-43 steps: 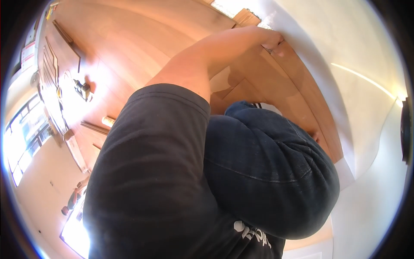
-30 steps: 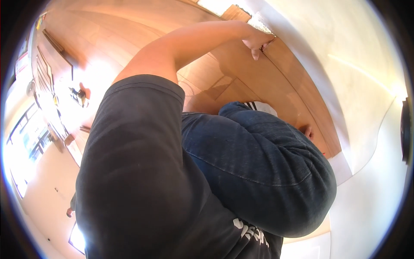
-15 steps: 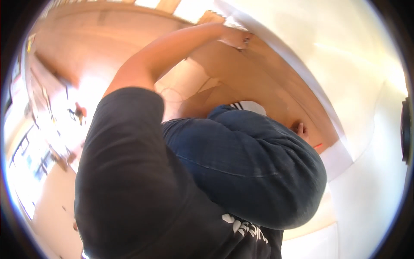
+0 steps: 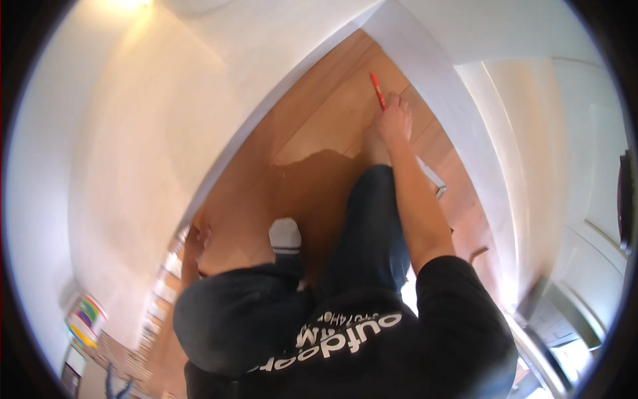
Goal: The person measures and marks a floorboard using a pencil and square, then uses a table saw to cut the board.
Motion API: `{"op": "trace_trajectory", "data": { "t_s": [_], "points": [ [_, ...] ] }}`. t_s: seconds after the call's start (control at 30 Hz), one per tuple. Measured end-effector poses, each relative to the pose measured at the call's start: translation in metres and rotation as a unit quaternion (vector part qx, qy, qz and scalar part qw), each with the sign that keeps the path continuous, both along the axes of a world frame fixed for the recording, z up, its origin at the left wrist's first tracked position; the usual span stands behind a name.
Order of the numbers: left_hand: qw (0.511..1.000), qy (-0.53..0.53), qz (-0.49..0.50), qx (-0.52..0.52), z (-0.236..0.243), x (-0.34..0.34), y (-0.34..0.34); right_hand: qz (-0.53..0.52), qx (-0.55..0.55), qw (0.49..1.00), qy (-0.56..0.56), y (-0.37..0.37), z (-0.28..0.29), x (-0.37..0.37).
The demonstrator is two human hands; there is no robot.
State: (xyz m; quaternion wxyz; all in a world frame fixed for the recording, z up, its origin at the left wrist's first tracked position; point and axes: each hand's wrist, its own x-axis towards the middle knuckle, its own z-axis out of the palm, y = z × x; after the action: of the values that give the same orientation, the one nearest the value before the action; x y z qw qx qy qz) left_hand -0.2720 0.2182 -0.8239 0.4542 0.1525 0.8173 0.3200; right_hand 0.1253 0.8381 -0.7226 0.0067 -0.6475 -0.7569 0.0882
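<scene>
My right hand (image 4: 393,118) is closed on a slim red pencil (image 4: 375,86) over the wooden floor boards (image 4: 312,133). My left hand (image 4: 198,241) is low on the left, at the boards' edge along the wall; its fingers are blurred. Beside my right forearm lies a long silver object (image 4: 433,178), partly hidden by the arm. My white-socked foot (image 4: 284,236) rests on the floor between my hands, and my bent knees frame it.
White walls (image 4: 133,153) meet in a narrow corner ahead, with a pale skirting along both. A white bucket (image 4: 86,319) with a coloured label stands at lower left. A white panelled door (image 4: 578,219) is at right, and a small loose strip (image 4: 480,253) lies by my right elbow.
My view has swung round from the open room to the wall corner. My right hand has moved forward along the floor and now has the red pencil in it.
</scene>
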Motion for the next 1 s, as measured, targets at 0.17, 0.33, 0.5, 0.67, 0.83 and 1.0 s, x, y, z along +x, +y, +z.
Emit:
{"op": "trace_trajectory", "data": {
  "t_s": [0.17, 0.33, 0.5, 0.67, 0.83, 1.0],
  "points": [
    [0.973, -0.124, 0.003, -0.193, 0.054, 0.01, 0.079, -0.024, -0.027, 0.995, 0.096, 0.003, -0.008, 0.007],
    [0.973, -0.045, -0.056, -0.221, 0.103, 0.034, 0.141, 0.021, 0.002, 0.99, 0.14, 0.014, -0.016, -0.008],
    [0.969, -0.007, -0.088, -0.232, 0.127, 0.054, 0.178, 0.026, -0.03, 0.993, 0.115, 0.03, -0.028, -0.013],
    [0.965, 0.023, -0.11, -0.237, 0.145, 0.066, 0.197, 0.078, -0.061, 0.978, 0.185, 0.044, 0.004, -0.044],
    [0.96, 0.053, -0.141, -0.235, 0.163, 0.074, 0.211, 0.217, -0.023, 0.976, -0.006, 0.052, -0.02, -0.054],
    [0.955, 0.119, -0.215, -0.168, 0.175, 0.09, 0.243, 0.213, -0.045, 0.976, -0.001, 0.053, -0.024, -0.051]
  ]
}}
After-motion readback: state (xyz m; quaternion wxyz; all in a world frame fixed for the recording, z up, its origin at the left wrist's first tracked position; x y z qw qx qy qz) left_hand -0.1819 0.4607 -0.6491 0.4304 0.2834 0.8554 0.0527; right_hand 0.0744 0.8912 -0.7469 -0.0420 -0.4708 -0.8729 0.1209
